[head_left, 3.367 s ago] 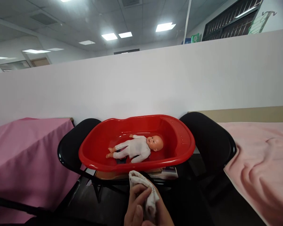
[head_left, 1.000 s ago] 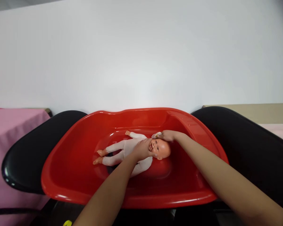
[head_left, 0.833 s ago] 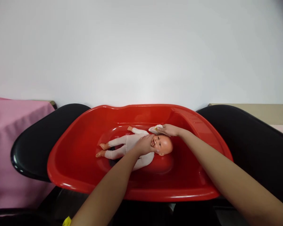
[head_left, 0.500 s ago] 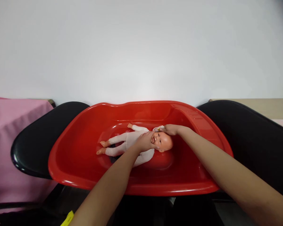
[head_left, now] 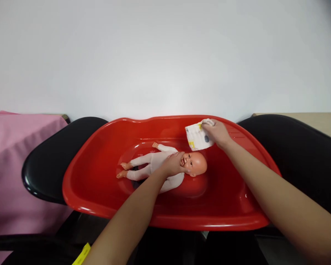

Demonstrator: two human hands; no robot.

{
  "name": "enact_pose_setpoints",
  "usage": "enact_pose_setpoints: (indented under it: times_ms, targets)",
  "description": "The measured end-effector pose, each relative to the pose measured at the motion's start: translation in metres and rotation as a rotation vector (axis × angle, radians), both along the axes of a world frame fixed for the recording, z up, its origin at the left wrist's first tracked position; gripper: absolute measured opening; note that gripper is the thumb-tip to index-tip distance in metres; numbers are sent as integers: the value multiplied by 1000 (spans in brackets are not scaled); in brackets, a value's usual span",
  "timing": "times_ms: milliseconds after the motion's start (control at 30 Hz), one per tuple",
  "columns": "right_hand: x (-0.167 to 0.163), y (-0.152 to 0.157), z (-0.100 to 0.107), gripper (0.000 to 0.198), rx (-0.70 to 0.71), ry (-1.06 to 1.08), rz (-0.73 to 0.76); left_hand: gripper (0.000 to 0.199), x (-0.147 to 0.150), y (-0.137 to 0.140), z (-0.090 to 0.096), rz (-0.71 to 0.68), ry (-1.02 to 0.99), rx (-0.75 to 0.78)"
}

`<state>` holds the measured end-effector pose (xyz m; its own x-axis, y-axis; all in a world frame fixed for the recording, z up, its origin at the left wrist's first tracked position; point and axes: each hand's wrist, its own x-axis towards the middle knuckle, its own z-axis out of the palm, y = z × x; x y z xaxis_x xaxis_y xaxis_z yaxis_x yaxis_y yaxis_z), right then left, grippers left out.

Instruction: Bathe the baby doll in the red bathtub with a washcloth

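Observation:
A baby doll [head_left: 198, 163] in white clothing lies on its back inside a red baby bathtub [head_left: 82, 176], its head toward the right and its feet toward the left. My left hand [head_left: 173, 163] is closed around the doll's neck and upper chest, with the fingers partly hidden behind its chin. Up above the doll's head, my right hand [head_left: 218, 132] pinches the corner of a white washcloth [head_left: 197, 138] with yellow and dark prints. The cloth hangs spread out, apart from the doll's face.
Black chairs stand on both sides, one at the left [head_left: 44, 173] and one at the right [head_left: 300, 154], beneath the tub's ends. A pink cloth [head_left: 13, 147] covers a surface at the far left. Behind the tub rises a white wall [head_left: 165, 55].
My right hand has lifted away from the side of the doll's head, bringing the bunched washcloth up so that it hangs open. My left hand keeps its hold on the doll.

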<state>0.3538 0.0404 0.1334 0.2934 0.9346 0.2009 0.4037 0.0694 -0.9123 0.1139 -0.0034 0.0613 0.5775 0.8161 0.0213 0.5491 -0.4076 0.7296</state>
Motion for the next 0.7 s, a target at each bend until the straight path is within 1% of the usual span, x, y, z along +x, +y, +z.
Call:
enact_pose_setpoints:
  times_ms: [67, 133, 200, 300, 400, 467, 533, 633, 700]
  targets:
    - [9, 0, 3, 26, 41, 53, -59, 45, 0, -1, 1, 0, 32, 22]
    - [13, 0, 0, 30, -16, 27, -23, 45, 1, -1, 1, 9, 39, 25]
    - [10, 0, -7, 34, -107, -75, 112, 45, 1, -1, 0, -6, 38, 50]
    - [-2, -1, -18, 33, -191, -275, 417, 50, 2, 1, -3, -37, 37, 90]
    - [-14, -3, -28, 23, -272, -445, 708, 54, 3, 5, -7, -35, 61, 92]
    - [-16, -2, -35, 16, -331, -573, 808, 51, 3, 6, -8, -30, 109, 89]
    - [-14, 1, -40, 13, -386, -701, 817, 53, 2, 7, -7, -35, 144, 95]
    - [-6, 6, -41, 13, -500, -856, 738, 63, 1, 7, -6, -58, 134, 111]
    - [-2, 6, -35, 14, -584, -902, 672, 64, -1, 7, -7, -68, 116, 121]
